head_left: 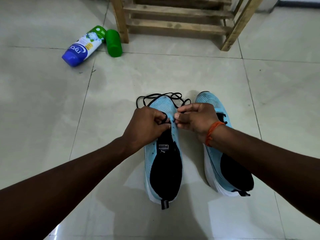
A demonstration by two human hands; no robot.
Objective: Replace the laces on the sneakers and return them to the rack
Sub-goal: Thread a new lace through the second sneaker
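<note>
Bare forearms run up to a light-blue sneaker on the tiled floor, well short of the wooden rack; the left hand curls its fingers round a loop of black lace and the right hand pinches the lace by a front eyelet. Slack looped over the toe could snag or knot when pulled through, and a weak pinch would let the tip slip back out.

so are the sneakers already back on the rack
No, the sneakers stand on the tiled floor, short of the wooden rack.
</note>
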